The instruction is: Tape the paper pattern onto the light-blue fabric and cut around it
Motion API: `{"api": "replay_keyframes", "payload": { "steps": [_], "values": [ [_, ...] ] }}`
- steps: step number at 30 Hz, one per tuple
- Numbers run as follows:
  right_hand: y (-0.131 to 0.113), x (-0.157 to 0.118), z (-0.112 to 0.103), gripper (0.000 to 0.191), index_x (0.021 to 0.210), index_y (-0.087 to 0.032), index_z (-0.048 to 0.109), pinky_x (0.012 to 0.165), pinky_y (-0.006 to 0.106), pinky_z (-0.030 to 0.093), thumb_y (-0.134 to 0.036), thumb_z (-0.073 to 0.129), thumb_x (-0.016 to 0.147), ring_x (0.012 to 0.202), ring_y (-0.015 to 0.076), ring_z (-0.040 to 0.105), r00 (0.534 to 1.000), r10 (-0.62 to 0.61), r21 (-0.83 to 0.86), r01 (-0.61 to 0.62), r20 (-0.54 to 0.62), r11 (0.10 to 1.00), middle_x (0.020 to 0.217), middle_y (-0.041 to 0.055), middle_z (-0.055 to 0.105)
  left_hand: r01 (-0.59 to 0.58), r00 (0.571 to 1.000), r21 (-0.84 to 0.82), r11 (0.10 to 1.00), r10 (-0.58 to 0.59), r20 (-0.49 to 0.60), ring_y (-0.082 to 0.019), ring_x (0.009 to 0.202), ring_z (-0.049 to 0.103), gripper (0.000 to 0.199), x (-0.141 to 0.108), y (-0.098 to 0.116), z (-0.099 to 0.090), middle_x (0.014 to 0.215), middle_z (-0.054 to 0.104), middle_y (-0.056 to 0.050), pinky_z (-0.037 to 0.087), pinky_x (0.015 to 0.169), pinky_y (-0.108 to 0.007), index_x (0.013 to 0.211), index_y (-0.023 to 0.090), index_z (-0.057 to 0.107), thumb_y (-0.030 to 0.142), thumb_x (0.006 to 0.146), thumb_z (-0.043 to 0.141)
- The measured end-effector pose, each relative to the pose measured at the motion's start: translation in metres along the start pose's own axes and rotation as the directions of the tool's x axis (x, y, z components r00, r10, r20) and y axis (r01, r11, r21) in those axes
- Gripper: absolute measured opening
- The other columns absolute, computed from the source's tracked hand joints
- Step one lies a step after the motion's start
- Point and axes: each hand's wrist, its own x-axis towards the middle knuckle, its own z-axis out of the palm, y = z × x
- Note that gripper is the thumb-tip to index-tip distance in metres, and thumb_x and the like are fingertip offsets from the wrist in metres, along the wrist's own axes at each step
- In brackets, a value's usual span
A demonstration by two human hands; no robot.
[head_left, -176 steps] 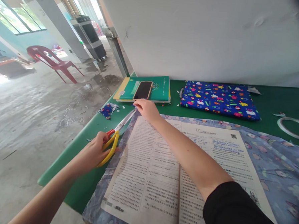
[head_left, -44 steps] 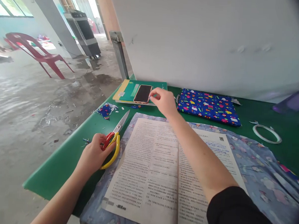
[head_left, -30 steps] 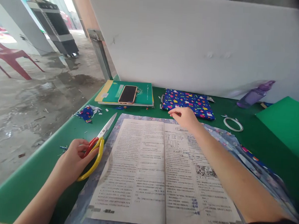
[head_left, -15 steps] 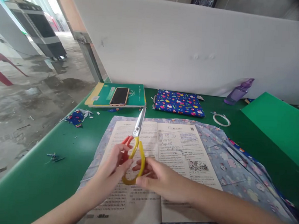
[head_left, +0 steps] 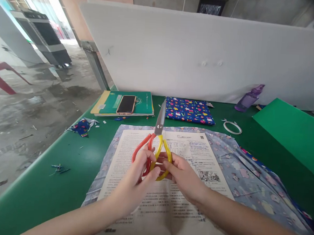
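Note:
A pair of scissors (head_left: 160, 126) with one red and one yellow handle is held up over an open printed book (head_left: 131, 200), its closed blades pointing away from me. My left hand (head_left: 143, 169) grips the scissors around the red handle, with the thumb near the yellow one. On the other side, my right hand (head_left: 180, 171) holds the yellow handle between thumb and fingers. Under the book lies a grey-blue patterned cloth (head_left: 258, 186), spread wide to the right.
Behind are green books (head_left: 144, 106) with a phone (head_left: 126, 104), a folded blue patterned cloth (head_left: 190, 110), a purple bottle (head_left: 249, 98), a white ring (head_left: 232, 127) and a green board (head_left: 293, 128). Fabric scraps (head_left: 82, 126) lie left. A white panel (head_left: 176, 55) stands across the back.
The scissors have moved to the right and slightly up and turned, so the red handle now shows fully beside the yellow one. Both hands have shifted right with them.

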Motion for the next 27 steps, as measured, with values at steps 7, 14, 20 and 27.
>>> {"api": "replay_keyframes", "payload": {
  "steps": [7, 14, 20, 27],
  "values": [
    [-0.005, 0.011, -0.008, 0.022, 0.100, -0.020, 0.064, 0.085, 0.041, 0.056, -0.022, 0.066, 0.079, 0.089, 0.0203, 0.069, 1.000, 0.010, 0.058, -0.008, -0.028, 0.998, 0.102, 0.0073, 0.070, -0.122, 0.992, 0.476, 0.871, 0.088, 0.092, -0.021, 0.068, 0.061, 0.018, 0.009, 0.028, -0.025, 0.093, 0.065, -0.006, 0.047, 0.057, -0.033, 0.103, 0.026, 0.053, 0.039, 0.091, 0.047],
    [-0.026, 0.040, -0.038, 0.030, 0.092, -0.019, 0.062, 0.086, 0.040, 0.058, 0.000, 0.049, 0.073, 0.089, 0.0198, 0.070, 0.959, -0.026, 0.148, 0.071, -0.284, 0.986, 0.099, 0.0073, 0.071, -0.122, 0.982, 0.810, 0.574, 0.189, 0.014, -0.022, 0.065, 0.065, 0.033, 0.006, -0.002, -0.058, 0.087, 0.071, -0.004, 0.047, 0.060, -0.034, 0.094, 0.024, 0.060, 0.044, 0.095, 0.034],
    [-0.070, 0.107, -0.079, 0.030, 0.109, -0.019, 0.058, 0.096, 0.037, 0.054, -0.006, 0.045, 0.086, 0.106, 0.0198, 0.066, 0.882, -0.246, 0.102, 0.310, -0.402, 0.945, 0.105, 0.0100, 0.069, -0.017, 0.974, 0.850, 0.526, 0.202, -0.105, -0.028, 0.110, 0.059, 0.031, 0.046, -0.060, -0.088, 0.117, 0.064, -0.010, 0.046, 0.091, -0.042, 0.106, 0.020, 0.055, 0.039, 0.097, 0.033],
    [-0.085, 0.175, -0.115, 0.037, 0.120, -0.021, 0.053, 0.097, 0.034, 0.051, -0.006, 0.035, 0.091, 0.116, 0.0165, 0.061, 0.773, -0.280, -0.024, 0.325, -0.568, 0.945, 0.116, 0.0106, 0.065, -0.014, 0.970, 0.871, 0.491, 0.219, -0.107, -0.031, 0.131, 0.042, 0.040, 0.059, -0.089, -0.104, 0.133, 0.052, -0.019, 0.033, 0.110, -0.047, 0.122, 0.011, 0.049, 0.038, 0.097, 0.033]
  ]
}}
